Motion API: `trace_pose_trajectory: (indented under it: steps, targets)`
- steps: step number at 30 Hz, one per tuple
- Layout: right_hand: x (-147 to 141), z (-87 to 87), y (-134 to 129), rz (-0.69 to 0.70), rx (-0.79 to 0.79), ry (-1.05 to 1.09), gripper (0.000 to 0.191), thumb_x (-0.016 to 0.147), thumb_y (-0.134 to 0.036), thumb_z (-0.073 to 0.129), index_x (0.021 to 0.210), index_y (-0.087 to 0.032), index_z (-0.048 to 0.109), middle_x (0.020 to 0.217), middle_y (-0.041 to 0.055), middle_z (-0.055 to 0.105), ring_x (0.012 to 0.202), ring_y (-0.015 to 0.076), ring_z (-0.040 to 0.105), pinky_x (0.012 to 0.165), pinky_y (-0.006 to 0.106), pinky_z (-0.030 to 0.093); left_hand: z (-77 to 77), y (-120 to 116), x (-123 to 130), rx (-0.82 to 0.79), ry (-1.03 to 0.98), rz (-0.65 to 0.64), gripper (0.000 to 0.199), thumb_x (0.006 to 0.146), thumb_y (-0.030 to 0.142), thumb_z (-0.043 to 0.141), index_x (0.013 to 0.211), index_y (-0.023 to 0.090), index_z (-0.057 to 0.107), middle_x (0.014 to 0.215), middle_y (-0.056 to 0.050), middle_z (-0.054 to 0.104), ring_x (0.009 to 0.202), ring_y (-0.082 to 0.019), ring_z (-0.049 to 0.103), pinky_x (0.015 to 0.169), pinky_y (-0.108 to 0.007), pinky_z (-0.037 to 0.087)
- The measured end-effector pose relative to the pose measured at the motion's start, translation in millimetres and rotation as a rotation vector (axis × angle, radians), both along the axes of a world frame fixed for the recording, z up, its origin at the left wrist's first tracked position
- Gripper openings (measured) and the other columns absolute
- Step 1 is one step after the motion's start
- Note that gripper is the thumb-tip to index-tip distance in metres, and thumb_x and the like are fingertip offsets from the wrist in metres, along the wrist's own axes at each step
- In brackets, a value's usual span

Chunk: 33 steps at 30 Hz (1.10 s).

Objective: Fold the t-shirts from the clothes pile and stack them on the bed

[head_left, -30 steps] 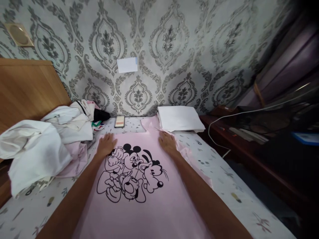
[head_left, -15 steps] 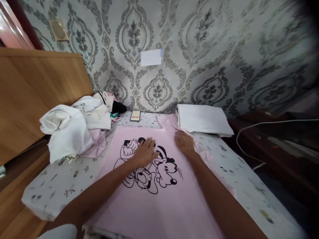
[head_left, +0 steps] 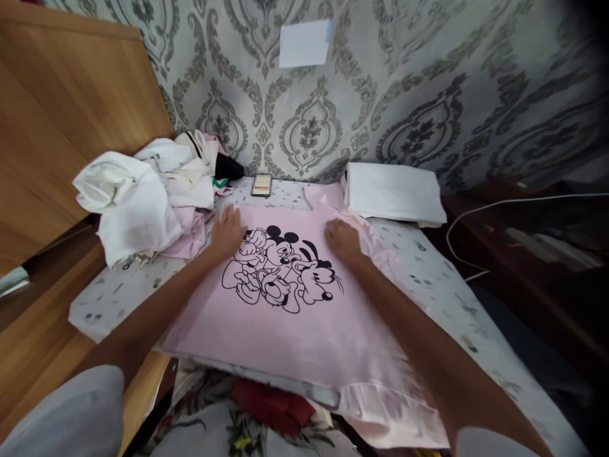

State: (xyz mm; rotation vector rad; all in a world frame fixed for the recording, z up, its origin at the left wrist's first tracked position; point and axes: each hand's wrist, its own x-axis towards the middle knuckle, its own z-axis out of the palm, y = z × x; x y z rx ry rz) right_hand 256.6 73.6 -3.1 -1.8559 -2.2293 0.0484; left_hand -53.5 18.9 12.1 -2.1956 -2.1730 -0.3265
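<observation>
A pink garment (head_left: 266, 336) with a black line print of cartoon characters (head_left: 283, 270) lies spread over the patterned surface. My left hand (head_left: 228, 230) rests on its far left edge, fingers apart. On the far right part of the cloth is my right hand (head_left: 343, 240), its fingers curled down and bunched against the fabric; whether cloth is pinched under them is hard to make out. Pink folds lie gathered beyond and to the right of that hand, and the near right hem hangs rumpled over the front edge.
Crumpled white clothes (head_left: 137, 209) are heaped at the left by a wooden panel (head_left: 85, 82). A folded white cloth (head_left: 392, 192) lies at the back right. A small framed card (head_left: 261, 185) stands near the wall. A white cable (head_left: 504, 203) runs at the right.
My left hand has moved left from the printed figures to the garment's far left edge, uncovering the print. My right hand's fingers have curled. The view has tilted down, showing the garment's near edge.
</observation>
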Motion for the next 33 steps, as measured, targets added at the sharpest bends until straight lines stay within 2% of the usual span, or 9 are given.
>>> trace_pose_trajectory:
  steps: [4, 7, 10, 16, 19, 22, 28, 30, 33]
  targets:
    - [-34, -6.0, -40, 0.172, -0.03, 0.026, 0.045, 0.102, -0.032, 0.033, 0.136, -0.014, 0.055, 0.15, 0.0177, 0.05, 0.139, 0.0307, 0.044, 0.113, 0.048, 0.034, 4.0, -40, 76, -0.184, -0.143, -0.323, 0.07, 0.104, 0.047, 0.018, 0.156, 0.001, 0.021, 0.166, -0.022, 0.019, 0.154, -0.03, 0.018, 0.123, -0.044, 0.024]
    - [-36, -12.3, -64, 0.222, -0.025, 0.019, 0.051, 0.103, -0.037, 0.031, 0.146, -0.014, 0.046, 0.157, 0.0156, 0.042, 0.148, 0.0296, 0.032, 0.118, 0.05, 0.026, -1.9, -67, 96, -0.228, -0.123, -0.415, 0.074, 0.103, 0.054, 0.02, 0.157, 0.004, 0.023, 0.167, -0.017, 0.016, 0.156, -0.028, 0.011, 0.127, -0.044, 0.015]
    - [-14, -17.8, -71, 0.171, 0.003, -0.007, 0.052, 0.103, -0.039, 0.028, 0.145, -0.015, 0.047, 0.157, 0.0149, 0.043, 0.148, 0.0279, 0.033, 0.119, 0.05, 0.027, -9.7, -77, 63, -0.245, -0.076, -0.289, 0.078, 0.102, 0.058, 0.024, 0.157, 0.004, 0.023, 0.167, -0.018, 0.013, 0.155, -0.031, 0.007, 0.126, -0.052, 0.011]
    - [33, -27.5, -71, 0.107, 0.132, -0.039, 0.05, 0.102, -0.04, 0.029, 0.141, -0.017, 0.052, 0.149, 0.0159, 0.052, 0.142, 0.0311, 0.042, 0.113, 0.054, 0.037, -19.3, -95, -50, -0.112, 0.07, 0.023, 0.07, 0.103, 0.05, 0.027, 0.153, 0.001, 0.031, 0.161, -0.025, 0.029, 0.153, -0.033, 0.023, 0.122, -0.052, 0.023]
    - [34, -28.0, -83, 0.113, 0.134, -0.024, 0.051, 0.102, -0.041, 0.027, 0.14, -0.017, 0.052, 0.149, 0.0169, 0.052, 0.142, 0.0321, 0.042, 0.112, 0.054, 0.038, -11.7, -107, -65, -0.12, 0.064, 0.089, 0.066, 0.102, 0.045, 0.03, 0.151, 0.0, 0.032, 0.159, -0.026, 0.034, 0.15, -0.034, 0.029, 0.12, -0.052, 0.027]
    - [22, -24.6, -101, 0.172, 0.085, 0.008, 0.052, 0.102, -0.042, 0.027, 0.141, -0.019, 0.052, 0.151, 0.0153, 0.049, 0.145, 0.0313, 0.039, 0.114, 0.053, 0.038, 3.0, -115, -33, -0.117, -0.02, 0.036, 0.07, 0.1, 0.045, 0.034, 0.152, -0.003, 0.027, 0.161, -0.028, 0.027, 0.152, -0.036, 0.021, 0.122, -0.053, 0.023]
    - [2, -16.1, -127, 0.285, 0.057, 0.066, 0.053, 0.103, -0.045, 0.027, 0.145, -0.021, 0.048, 0.156, 0.0139, 0.044, 0.148, 0.0298, 0.036, 0.114, 0.052, 0.039, 12.3, -133, 75, -0.253, -0.307, -0.464, 0.076, 0.101, 0.055, 0.031, 0.157, 0.006, 0.02, 0.166, -0.021, 0.018, 0.154, -0.028, 0.016, 0.125, -0.043, 0.025]
    - [11, -16.4, -132, 0.251, 0.06, 0.051, 0.052, 0.103, -0.045, 0.028, 0.144, -0.021, 0.049, 0.156, 0.0137, 0.045, 0.147, 0.0298, 0.037, 0.114, 0.052, 0.04, 6.4, -139, 79, -0.287, -0.226, -0.5, 0.079, 0.1, 0.057, 0.033, 0.157, 0.003, 0.022, 0.166, -0.022, 0.015, 0.155, -0.029, 0.009, 0.127, -0.047, 0.016]
    - [35, -21.4, -140, 0.198, 0.082, 0.032, 0.051, 0.102, -0.045, 0.029, 0.142, -0.021, 0.051, 0.154, 0.0134, 0.048, 0.145, 0.0302, 0.04, 0.114, 0.053, 0.04, -6.4, -144, 46, -0.245, -0.1, -0.34, 0.078, 0.1, 0.057, 0.029, 0.156, 0.003, 0.023, 0.165, -0.023, 0.018, 0.155, -0.032, 0.008, 0.126, -0.055, 0.012]
